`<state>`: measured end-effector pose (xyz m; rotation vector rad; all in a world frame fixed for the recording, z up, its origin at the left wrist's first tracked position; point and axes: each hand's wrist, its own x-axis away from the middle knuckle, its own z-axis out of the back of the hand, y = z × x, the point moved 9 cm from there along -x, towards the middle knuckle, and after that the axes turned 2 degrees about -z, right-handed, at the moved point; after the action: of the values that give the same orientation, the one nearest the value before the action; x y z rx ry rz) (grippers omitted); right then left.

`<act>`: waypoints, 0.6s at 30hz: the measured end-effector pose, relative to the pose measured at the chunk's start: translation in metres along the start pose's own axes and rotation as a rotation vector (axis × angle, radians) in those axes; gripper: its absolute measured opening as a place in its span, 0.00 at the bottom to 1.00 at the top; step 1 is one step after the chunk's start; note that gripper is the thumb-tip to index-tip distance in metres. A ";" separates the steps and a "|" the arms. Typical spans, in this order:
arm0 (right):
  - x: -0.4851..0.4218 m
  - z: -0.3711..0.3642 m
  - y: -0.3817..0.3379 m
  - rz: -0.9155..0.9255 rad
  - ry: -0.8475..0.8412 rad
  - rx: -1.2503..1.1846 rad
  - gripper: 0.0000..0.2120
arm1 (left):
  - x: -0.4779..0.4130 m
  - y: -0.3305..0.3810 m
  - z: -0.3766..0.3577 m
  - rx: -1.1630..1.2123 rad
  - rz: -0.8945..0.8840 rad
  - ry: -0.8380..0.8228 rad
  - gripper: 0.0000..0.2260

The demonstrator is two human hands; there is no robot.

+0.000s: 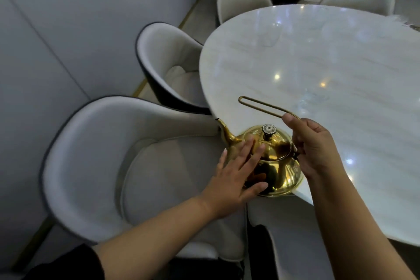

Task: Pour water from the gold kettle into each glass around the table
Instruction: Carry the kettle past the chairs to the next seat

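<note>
The gold kettle [276, 166] stands at the near edge of the white marble desk [329, 52], its spout pointing left over a pale chair [113, 154]. The right hand [313, 145] curls its fingers [289, 120] round the thin wire handle [261, 102]. The left hand [236, 179] lies flat against the kettle's side, fingers straight and spread

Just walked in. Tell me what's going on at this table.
A person is handling the gold kettle at the near edge of the white table. The right hand grips its wire handle, and the left hand presses flat, fingers straight, against the kettle's side near the spout. The lid is on, the spout points away from the table toward a chair, and no water is pouring.
</note>
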<state>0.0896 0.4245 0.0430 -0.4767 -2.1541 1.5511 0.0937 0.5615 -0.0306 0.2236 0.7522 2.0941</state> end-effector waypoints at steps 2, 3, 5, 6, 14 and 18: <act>0.012 -0.031 0.009 -0.012 -0.050 0.007 0.19 | 0.026 -0.014 0.016 -0.011 0.039 0.027 0.30; 0.018 -0.047 0.013 -0.017 -0.074 0.016 0.19 | 0.039 -0.021 0.024 -0.019 0.059 0.037 0.30; 0.032 -0.080 0.019 -0.023 -0.115 0.031 0.18 | 0.065 -0.034 0.044 -0.021 0.086 0.059 0.30; 0.039 -0.097 0.022 -0.022 -0.134 0.026 0.18 | 0.078 -0.040 0.055 -0.022 0.096 0.070 0.29; 0.086 -0.210 0.039 -0.004 -0.203 -0.023 0.21 | 0.168 -0.081 0.140 -0.117 0.153 0.146 0.29; 0.106 -0.269 0.043 -0.031 -0.332 -0.093 0.19 | 0.204 -0.100 0.181 -0.165 0.201 0.195 0.29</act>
<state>0.1450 0.7072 0.0919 -0.2235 -2.4762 1.6115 0.1140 0.8439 0.0323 0.0034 0.6896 2.3813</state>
